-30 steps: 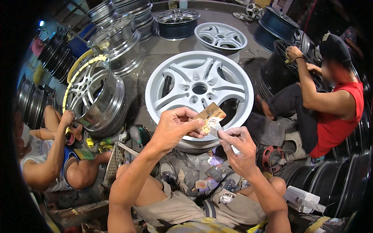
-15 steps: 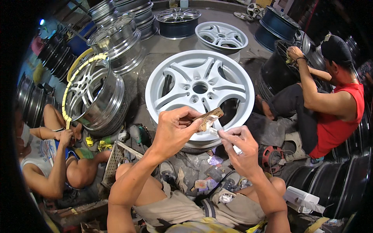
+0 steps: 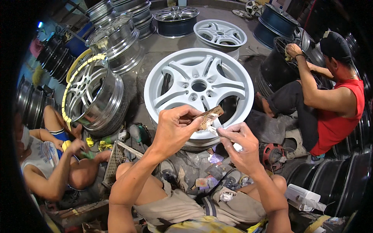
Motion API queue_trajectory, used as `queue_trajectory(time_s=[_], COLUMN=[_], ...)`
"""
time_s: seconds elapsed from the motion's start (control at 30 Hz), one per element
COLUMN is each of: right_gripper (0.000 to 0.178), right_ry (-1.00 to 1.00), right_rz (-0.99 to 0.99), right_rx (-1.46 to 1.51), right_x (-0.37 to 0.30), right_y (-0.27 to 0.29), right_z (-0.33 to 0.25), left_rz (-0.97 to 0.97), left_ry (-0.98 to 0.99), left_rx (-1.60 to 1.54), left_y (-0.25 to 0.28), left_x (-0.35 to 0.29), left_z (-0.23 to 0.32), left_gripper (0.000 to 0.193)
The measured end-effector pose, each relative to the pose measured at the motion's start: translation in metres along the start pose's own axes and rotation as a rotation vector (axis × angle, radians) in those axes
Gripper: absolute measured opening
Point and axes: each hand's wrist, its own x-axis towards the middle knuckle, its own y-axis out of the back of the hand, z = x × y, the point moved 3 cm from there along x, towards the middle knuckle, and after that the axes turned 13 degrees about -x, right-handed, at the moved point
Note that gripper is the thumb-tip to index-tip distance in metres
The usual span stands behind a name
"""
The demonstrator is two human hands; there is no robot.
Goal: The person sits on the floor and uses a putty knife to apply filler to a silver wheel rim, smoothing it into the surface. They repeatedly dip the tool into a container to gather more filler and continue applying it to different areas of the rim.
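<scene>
On the right a co-worker in a red sleeveless top [image 3: 340, 112] sat with both hands at the upper edge of a dark wheel [image 3: 271, 75]. On the left another co-worker in a pale sleeveless shirt [image 3: 42, 151] sat low, near a polished rim [image 3: 110, 97] that leaned with yellow tape along its edge. Between them a white wheel rim [image 3: 202, 72] lay face up, just beyond the wearer's hands, its spokes spreading from an open hub. On its far side a second, smaller-looking white rim [image 3: 220, 33] also faced upward. A green power tool [image 3: 138, 134] rested on the left, short of the polished rim.

The left hand [image 3: 176, 123] had its thumb and fingers pinched on the near left end of a brown card [image 3: 213, 113], held tilted above the white wheel rim's near edge. The right hand [image 3: 240, 144], white-smeared, was close on the right, thumb and forefinger closed on a small flat scraper [image 3: 213, 131]. White paste [image 3: 210, 119] coated part of the card; whether the scraper touched it there was hard to tell.
</scene>
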Motion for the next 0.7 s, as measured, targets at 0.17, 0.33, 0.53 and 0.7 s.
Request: queue_trajectory(time_s=[0.17,0.33,0.53,0.7], right_gripper=[0.035,0.031,0.021,0.02], right_ry=[-0.023,-0.037,-0.242,-0.373], right_rz=[0.0,0.009,-0.025,-0.078], right_rx=[0.046,0.039,0.198,0.364], right_x=[0.0,0.002,-0.002,-0.006], right_y=[-0.004,0.0,0.0,-0.009], right_z=[0.001,0.006,0.011,0.014], left_rz=[-0.014,-0.004,-0.025,-0.041], left_ry=[0.004,0.027,0.073,0.095], left_rx=[-0.008,-0.019,-0.1,-0.159], left_y=[-0.003,0.0,-0.003,-0.004], left_x=[0.0,0.0,0.0,-0.001], left_z=[0.0,-0.002,0.002,0.0], left_gripper=[0.014,0.014,0.014,0.014])
